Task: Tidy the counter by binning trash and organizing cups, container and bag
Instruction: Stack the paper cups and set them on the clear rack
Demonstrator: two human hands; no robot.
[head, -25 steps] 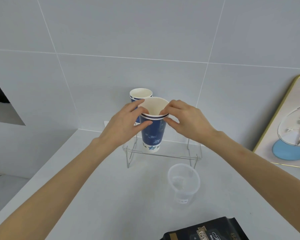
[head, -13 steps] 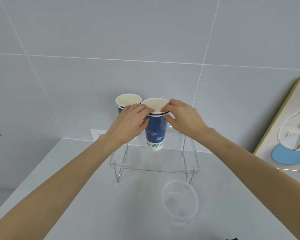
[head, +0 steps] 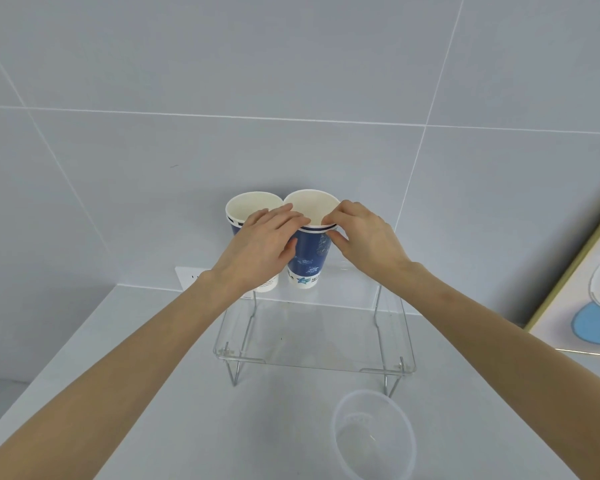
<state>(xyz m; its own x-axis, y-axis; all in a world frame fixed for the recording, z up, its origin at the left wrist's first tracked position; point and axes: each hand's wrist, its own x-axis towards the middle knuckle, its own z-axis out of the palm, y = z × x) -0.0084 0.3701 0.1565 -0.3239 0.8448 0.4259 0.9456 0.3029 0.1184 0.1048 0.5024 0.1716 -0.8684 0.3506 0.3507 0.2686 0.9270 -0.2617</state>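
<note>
A blue paper cup point(head: 310, 252) with a white rim stands upright at the back of a clear shelf rack point(head: 312, 336). My left hand point(head: 260, 251) grips its left side near the rim. My right hand point(head: 364, 239) pinches the rim from the right. A second blue paper cup point(head: 252, 209) stands right beside it on the left, partly hidden behind my left hand. A clear plastic container point(head: 373, 434) sits upright on the counter in front of the rack.
The rack stands on wire legs against the tiled wall. A framed picture point(head: 589, 303) leans on the wall at the right. A white wall socket point(head: 187, 277) shows behind my left wrist. The counter's left edge drops off at the lower left.
Both hands carried the held cup back toward the wall, beside the other cup at the rack's rear. The view shifted closer, and the black bag left the bottom of the frame.
</note>
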